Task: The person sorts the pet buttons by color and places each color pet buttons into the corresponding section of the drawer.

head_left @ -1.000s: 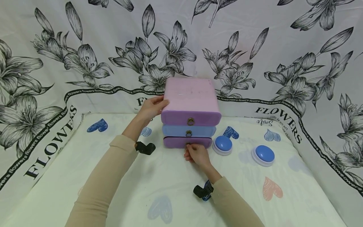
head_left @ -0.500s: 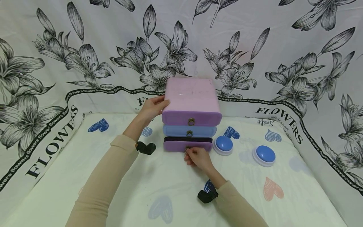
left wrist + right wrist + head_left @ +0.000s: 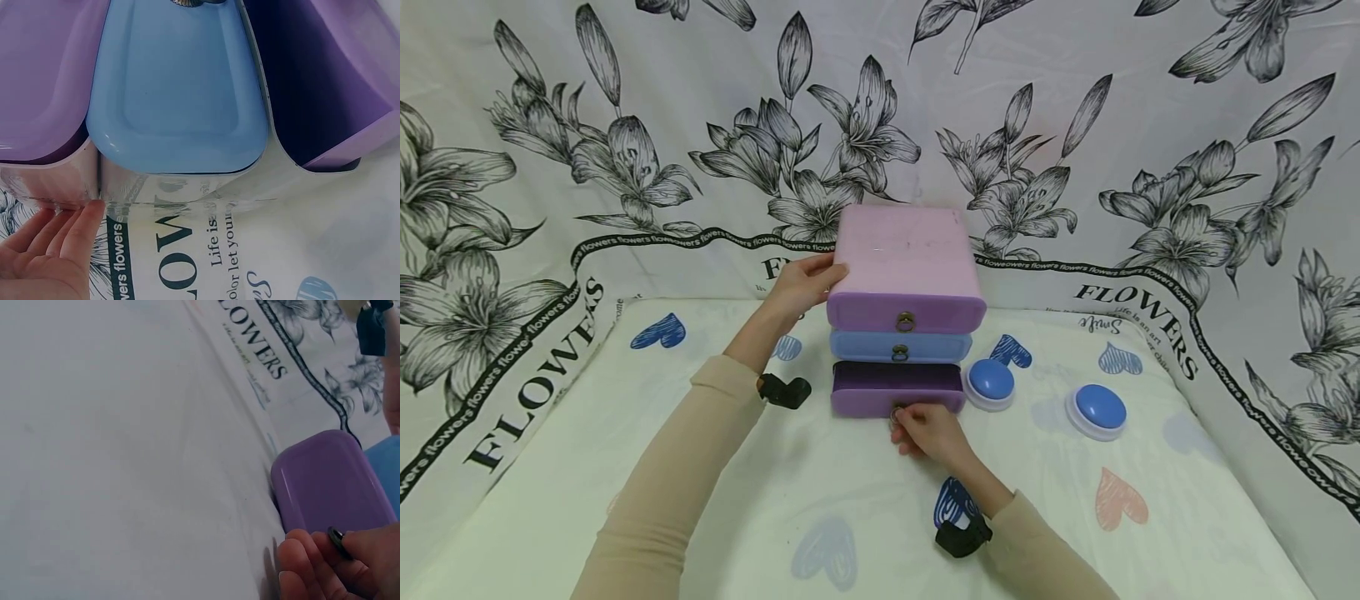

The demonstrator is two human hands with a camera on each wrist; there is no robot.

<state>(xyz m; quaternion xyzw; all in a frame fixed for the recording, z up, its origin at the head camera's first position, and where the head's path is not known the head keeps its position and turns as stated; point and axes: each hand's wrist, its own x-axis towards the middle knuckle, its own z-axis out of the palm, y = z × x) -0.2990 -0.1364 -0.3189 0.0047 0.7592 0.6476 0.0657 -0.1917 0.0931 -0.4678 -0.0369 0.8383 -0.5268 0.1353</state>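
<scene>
A small three-drawer chest [image 3: 906,246] with a pink top stands against the flowered cloth. Its top drawer [image 3: 865,313] is purple and the middle drawer [image 3: 857,346] blue; both are closed. The purple bottom drawer [image 3: 857,404] is pulled partway out, and its dark inside shows no contents. My right hand [image 3: 932,433] pinches the ring pull [image 3: 339,542] on that drawer between thumb and fingers. Against the chest's upper left side rests my left hand [image 3: 802,292], fingers fairly straight, as the left wrist view also shows [image 3: 56,250].
Right beside the drawer sits a blue push button [image 3: 991,380] on a white base. Another blue button [image 3: 1100,407] lies farther right. A white cloth with printed hearts [image 3: 737,517] covers the surface, and a flower-printed cloth [image 3: 1045,50] hangs behind.
The bottom drawer has slid out toward me, from barely ajar to partway open, with my right hand drawing back on its ring pull. My left hand has stayed at the chest's side.
</scene>
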